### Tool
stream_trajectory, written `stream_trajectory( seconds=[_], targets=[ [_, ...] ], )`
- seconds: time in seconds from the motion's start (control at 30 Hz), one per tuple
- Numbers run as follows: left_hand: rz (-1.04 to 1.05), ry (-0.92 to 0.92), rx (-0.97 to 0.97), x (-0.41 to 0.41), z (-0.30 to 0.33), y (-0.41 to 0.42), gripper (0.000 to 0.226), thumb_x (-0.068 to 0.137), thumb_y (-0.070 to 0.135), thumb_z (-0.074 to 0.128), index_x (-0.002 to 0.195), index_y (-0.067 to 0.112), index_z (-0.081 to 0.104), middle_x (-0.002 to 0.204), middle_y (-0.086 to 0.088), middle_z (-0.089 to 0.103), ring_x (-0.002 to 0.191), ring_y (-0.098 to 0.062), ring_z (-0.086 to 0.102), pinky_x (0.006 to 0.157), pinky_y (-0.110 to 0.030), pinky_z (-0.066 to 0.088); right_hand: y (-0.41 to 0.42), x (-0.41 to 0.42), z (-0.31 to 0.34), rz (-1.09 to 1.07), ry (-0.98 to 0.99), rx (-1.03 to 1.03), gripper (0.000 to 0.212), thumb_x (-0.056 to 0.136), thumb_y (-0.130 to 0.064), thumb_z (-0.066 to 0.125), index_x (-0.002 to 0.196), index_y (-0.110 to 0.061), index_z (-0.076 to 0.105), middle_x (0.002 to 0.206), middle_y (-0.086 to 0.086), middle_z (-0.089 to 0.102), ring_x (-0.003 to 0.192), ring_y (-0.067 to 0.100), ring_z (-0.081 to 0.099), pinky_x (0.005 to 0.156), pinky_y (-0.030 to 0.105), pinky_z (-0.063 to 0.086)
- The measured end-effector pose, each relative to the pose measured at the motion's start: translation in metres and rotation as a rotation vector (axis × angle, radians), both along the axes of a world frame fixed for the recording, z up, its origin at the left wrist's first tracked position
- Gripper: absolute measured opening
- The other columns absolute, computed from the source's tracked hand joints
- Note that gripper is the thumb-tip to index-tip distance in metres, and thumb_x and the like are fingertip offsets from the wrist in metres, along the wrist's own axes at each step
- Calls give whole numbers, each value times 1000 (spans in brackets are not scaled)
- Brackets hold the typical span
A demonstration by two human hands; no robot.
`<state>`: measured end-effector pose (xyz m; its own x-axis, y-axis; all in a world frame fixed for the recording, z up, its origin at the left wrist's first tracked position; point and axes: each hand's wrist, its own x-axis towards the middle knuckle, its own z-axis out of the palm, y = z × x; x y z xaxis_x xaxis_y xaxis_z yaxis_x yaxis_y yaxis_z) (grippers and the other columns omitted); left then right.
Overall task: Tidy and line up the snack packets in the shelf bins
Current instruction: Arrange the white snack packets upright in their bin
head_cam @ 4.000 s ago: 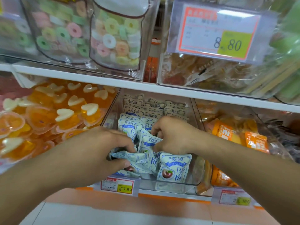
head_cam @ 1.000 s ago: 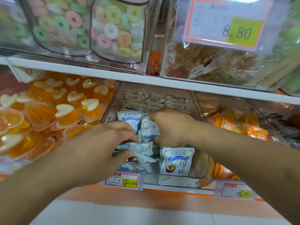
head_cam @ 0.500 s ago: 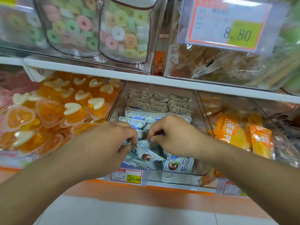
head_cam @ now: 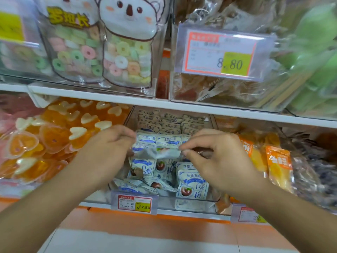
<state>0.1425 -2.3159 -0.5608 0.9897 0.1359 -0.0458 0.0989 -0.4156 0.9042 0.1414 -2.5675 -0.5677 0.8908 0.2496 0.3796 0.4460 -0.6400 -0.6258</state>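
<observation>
my left hand (head_cam: pixel 107 152) and right hand (head_cam: pixel 215 157) pinch opposite ends of one packet (head_cam: pixel 165 152) — long axis crosswise, just before the upright row (head_cam: pixel 160 139), loose packets (head_cam: pixel 145 183) beneath.

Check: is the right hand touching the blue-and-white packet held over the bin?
Touching. Head view: right hand pinches the packet at its right end.

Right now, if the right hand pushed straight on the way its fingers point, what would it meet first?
Probably the left hand: the right hand points leftward along the blue-and-white packet both pinch, though depth is unclear.
</observation>
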Motion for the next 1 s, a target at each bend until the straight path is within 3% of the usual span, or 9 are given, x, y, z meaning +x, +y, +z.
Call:
stream_trajectory(
  seconds=[0.13, 0.23, 0.4, 0.47, 0.53, 0.63, 0.83, 0.93, 1.0],
  targets=[
    [3, 285, -202, -7, 19, -19, 44, 89, 54, 69, 99, 12, 75, 86, -3, 80, 70, -22, 77, 62, -43, 63, -9, -17, 4, -21, -117, 117, 17, 87, -7, 81, 92, -22, 86, 95, -17, 74, 88, 2, 70, 70, 10, 52],
    [-179, 343, -91, -21, 23, -27, 35, 81, 51, 78, 98, 20, 81, 85, 3, 80, 75, -18, 77, 68, -29, 61, -11, -25, 10, 39, -76, 231, 21, 87, -1, 80, 91, -20, 86, 98, -14, 74, 95, 6, 72, 78, 10, 53],
    [-313, 315, -250, -31, 25, -36, 22, 86, 12, 78, 108, 13, 76, 98, -7, 80, 92, -19, 77, 75, -26, 57, -25, -26, 15, 119, 170, 391, 51, 90, 24, 57, 95, -19, 84, 115, -10, 75, 107, 12, 74, 89, 35, 62],
    [-323, 185, -124, -32, 25, -41, 14, 89, 9, 76, 100, 16, 80, 95, -3, 81, 87, -16, 77, 71, -26, 60, -30, -25, 18, 145, 319, 468, 55, 89, 26, 51, 106, -19, 78, 117, -5, 76, 108, 15, 74, 90, 52, 60],
    [-332, 79, -31, -31, 23, -43, 15, 89, 10, 77, 95, 24, 81, 93, 0, 80, 86, -22, 77, 84, -44, 62, -31, -25, 20, 164, 434, 490, 44, 91, 17, 61, 114, -20, 73, 117, -2, 76, 106, 17, 75, 94, 57, 58],
    [-365, -32, 24, -28, 22, -48, 19, 90, 15, 77, 95, 34, 79, 91, -4, 79, 86, -38, 74, 84, -59, 58, -26, -25, 20, 220, 469, 400, 31, 91, -3, 77, 116, -21, 71, 108, 1, 79, 97, 19, 78, 84, 41, 63],
    [-372, -64, 37, -16, 11, -43, 27, 84, 27, 83, 108, 32, 73, 105, 12, 77, 98, -8, 72, 91, -38, 58, -25, -10, 16, 11, 379, 415, 24, 87, -9, 82, 98, -26, 71, 100, -3, 79, 95, 22, 77, 80, 47, 65],
    [-411, -48, -54, -14, 5, -39, 33, 87, 19, 79, 117, 30, 72, 112, 14, 77, 106, -7, 72, 97, -34, 57, -23, -6, 11, 36, 433, 398, 21, 83, -21, 86, 95, -24, 69, 98, -3, 79, 93, 21, 75, 86, 51, 62],
    [-409, -47, -133, -12, 6, -37, 28, 90, 11, 74, 114, 25, 73, 106, 3, 79, 97, -19, 76, 89, -41, 61, -21, -5, 9, 33, 392, 309, 22, 82, -24, 88, 90, -21, 68, 86, -6, 76, 78, 14, 70, 74, 40, 59]
  ],
)
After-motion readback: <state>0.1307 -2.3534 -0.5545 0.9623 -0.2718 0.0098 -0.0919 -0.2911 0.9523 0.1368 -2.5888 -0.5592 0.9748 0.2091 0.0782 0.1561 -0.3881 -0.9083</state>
